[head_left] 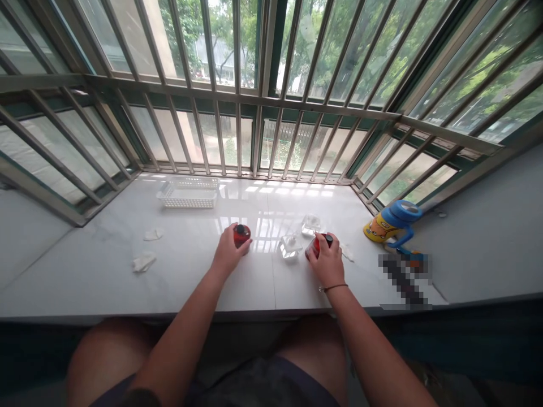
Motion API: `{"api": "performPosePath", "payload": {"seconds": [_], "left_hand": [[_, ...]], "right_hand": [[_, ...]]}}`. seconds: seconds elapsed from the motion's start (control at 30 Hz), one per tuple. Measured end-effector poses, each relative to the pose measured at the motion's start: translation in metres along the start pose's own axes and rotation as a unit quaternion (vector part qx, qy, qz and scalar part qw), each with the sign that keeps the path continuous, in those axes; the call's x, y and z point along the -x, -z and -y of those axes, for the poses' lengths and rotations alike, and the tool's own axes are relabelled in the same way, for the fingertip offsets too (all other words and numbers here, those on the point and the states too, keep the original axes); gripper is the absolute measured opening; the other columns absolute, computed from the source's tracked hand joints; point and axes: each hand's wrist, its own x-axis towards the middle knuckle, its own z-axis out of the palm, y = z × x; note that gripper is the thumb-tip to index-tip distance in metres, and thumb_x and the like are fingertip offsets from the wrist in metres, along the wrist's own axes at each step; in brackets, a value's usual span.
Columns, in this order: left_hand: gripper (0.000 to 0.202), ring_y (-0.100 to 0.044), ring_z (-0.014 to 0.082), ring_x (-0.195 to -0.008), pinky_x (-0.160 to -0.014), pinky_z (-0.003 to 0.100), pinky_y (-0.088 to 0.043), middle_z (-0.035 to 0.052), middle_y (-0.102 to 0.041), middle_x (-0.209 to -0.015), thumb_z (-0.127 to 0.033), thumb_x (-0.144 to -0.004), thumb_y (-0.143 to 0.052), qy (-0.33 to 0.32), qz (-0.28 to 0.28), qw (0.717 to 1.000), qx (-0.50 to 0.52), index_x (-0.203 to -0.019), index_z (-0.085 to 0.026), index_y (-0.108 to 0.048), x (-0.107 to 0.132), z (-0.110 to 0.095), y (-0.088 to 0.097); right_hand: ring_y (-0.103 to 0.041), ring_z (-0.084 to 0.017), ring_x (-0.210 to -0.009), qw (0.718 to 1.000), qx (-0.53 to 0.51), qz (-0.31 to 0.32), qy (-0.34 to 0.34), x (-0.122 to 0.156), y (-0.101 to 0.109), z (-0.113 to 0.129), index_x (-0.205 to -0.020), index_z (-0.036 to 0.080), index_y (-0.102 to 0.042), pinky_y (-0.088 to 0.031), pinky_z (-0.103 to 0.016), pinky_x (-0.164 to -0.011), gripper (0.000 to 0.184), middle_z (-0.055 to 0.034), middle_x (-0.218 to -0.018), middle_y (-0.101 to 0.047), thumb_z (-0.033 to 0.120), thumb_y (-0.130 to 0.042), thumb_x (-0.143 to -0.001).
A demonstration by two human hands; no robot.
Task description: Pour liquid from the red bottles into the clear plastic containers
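My left hand (229, 249) is wrapped round a small red bottle with a black cap (241, 230) near the middle of the white ledge. Farther right, my right hand (328, 261) grips a second red bottle with a dark cap (316, 245); the fingers cover part of it. Just left of that hand stands a clear glass bottle (290, 249) with a pale top. Behind it is another clear glass piece (311, 225), whose kind I cannot make out. A crumpled white tissue (348, 252) lies beside my right hand, partly hidden by it.
A white perforated plastic basket (189, 195) sits at the back left. Two crumpled tissues (144, 262) lie at the left. A blue and yellow bottle with a handle (392, 221) leans at the right, near a blurred-out dark object (403, 280). Metal window bars (254, 102) bound the ledge.
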Motion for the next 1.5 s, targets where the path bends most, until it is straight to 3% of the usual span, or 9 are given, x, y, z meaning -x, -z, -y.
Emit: {"api": "performPosePath", "payload": {"seconds": [0.17, 0.3, 0.5, 0.6, 0.73, 1.07, 1.17, 1.33, 1.5], "left_hand": [[0.074, -0.06, 0.0372, -0.137, -0.119, 0.059, -0.048, 0.0163, -0.058, -0.15, -0.056, -0.092, -0.074, 0.033, -0.043, 0.998, -0.035, -0.152, -0.022, -0.046, 0.063, 0.031, 0.061], [0.074, -0.061, 0.037, -0.137, -0.118, 0.059, -0.049, 0.0171, -0.058, -0.149, -0.055, -0.092, -0.073, 0.04, -0.039, 0.998, -0.035, -0.152, -0.022, -0.046, 0.085, 0.035, 0.081], [0.074, -0.063, 0.0365, -0.136, -0.115, 0.058, -0.053, 0.0187, -0.057, -0.15, -0.055, -0.094, -0.072, 0.048, -0.041, 0.998, -0.015, -0.153, -0.02, -0.044, 0.086, 0.03, 0.077], [0.074, -0.062, 0.0365, -0.137, -0.115, 0.058, -0.053, 0.0188, -0.055, -0.152, -0.055, -0.095, -0.071, 0.05, -0.037, 0.998, -0.006, -0.155, -0.021, -0.042, 0.084, 0.032, 0.074], [0.076, -0.062, 0.0364, -0.137, -0.116, 0.058, -0.052, 0.0186, -0.054, -0.154, -0.056, -0.095, -0.071, 0.056, -0.026, 0.998, 0.0, -0.156, -0.022, -0.041, 0.084, 0.036, 0.072], [0.074, -0.061, 0.0371, -0.14, -0.117, 0.059, -0.051, 0.0192, -0.053, -0.156, -0.055, -0.097, -0.069, 0.064, -0.007, 0.998, 0.007, -0.156, -0.023, -0.038, 0.085, 0.03, 0.075], [0.075, -0.061, 0.0372, -0.139, -0.117, 0.059, -0.051, 0.019, -0.053, -0.156, -0.056, -0.096, -0.069, 0.067, -0.008, 0.998, 0.007, -0.156, -0.023, -0.038, 0.084, 0.029, 0.076], [0.073, -0.063, 0.0362, -0.138, -0.116, 0.057, -0.052, 0.0189, -0.055, -0.155, -0.054, -0.096, -0.07, 0.061, -0.013, 0.998, 0.011, -0.155, -0.024, -0.04, 0.083, 0.029, 0.076], [0.075, -0.061, 0.038, -0.14, -0.117, 0.06, -0.05, 0.0205, -0.054, -0.155, -0.056, -0.095, -0.07, 0.063, -0.012, 0.998, 0.005, -0.155, -0.022, -0.04, 0.083, 0.03, 0.076]], "right_hand": [[-0.055, -0.039, -0.123, 0.999, -0.001, 0.03, 0.014, 0.006, 0.005, -0.002, -0.15, 0.032, -0.054, -0.057, -0.057, -0.1, 0.062, -0.0142, -0.159, -0.037, 0.043, -0.07, -0.091], [-0.053, -0.04, -0.129, 0.999, 0.001, 0.028, 0.04, 0.023, 0.005, 0.01, -0.15, 0.032, -0.054, -0.057, -0.057, -0.101, 0.063, -0.0154, -0.158, -0.038, 0.041, -0.072, -0.091], [-0.052, -0.04, -0.131, 0.998, -0.014, 0.007, 0.062, 0.061, -0.002, 0.056, -0.15, 0.031, -0.056, -0.056, -0.058, -0.103, 0.053, -0.0165, -0.159, -0.038, 0.032, -0.064, -0.097], [-0.052, -0.039, -0.131, 0.997, -0.034, 0.012, 0.072, 0.063, -0.008, 0.069, -0.15, 0.033, -0.056, -0.056, -0.059, -0.104, 0.054, -0.0156, -0.16, -0.038, 0.031, -0.064, -0.097], [-0.052, -0.038, -0.13, 0.995, -0.052, 0.028, 0.079, 0.043, -0.018, 0.07, -0.151, 0.033, -0.055, -0.056, -0.058, -0.104, 0.057, -0.0146, -0.161, -0.037, 0.03, -0.066, -0.095], [-0.053, -0.035, -0.124, 0.994, -0.065, 0.06, 0.061, -0.037, -0.053, 0.078, -0.15, 0.031, -0.056, -0.056, -0.053, -0.1, 0.061, -0.0124, -0.161, -0.035, 0.031, -0.067, -0.09], [-0.054, -0.035, -0.122, 0.994, -0.065, 0.06, 0.064, -0.046, -0.056, 0.082, -0.15, 0.031, -0.056, -0.056, -0.055, -0.102, 0.061, -0.0128, -0.161, -0.033, 0.03, -0.066, -0.09], [-0.053, -0.036, -0.127, 0.993, -0.067, 0.059, 0.075, -0.017, -0.038, 0.069, -0.15, 0.033, -0.056, -0.057, -0.055, -0.102, 0.061, -0.012, -0.16, -0.036, 0.031, -0.065, -0.09], [-0.054, -0.037, -0.129, 0.997, -0.029, 0.033, 0.067, 0.017, -0.009, 0.023, -0.151, 0.034, -0.055, -0.055, -0.058, -0.106, 0.058, -0.0122, -0.16, -0.037, 0.039, -0.064, -0.094]]}}
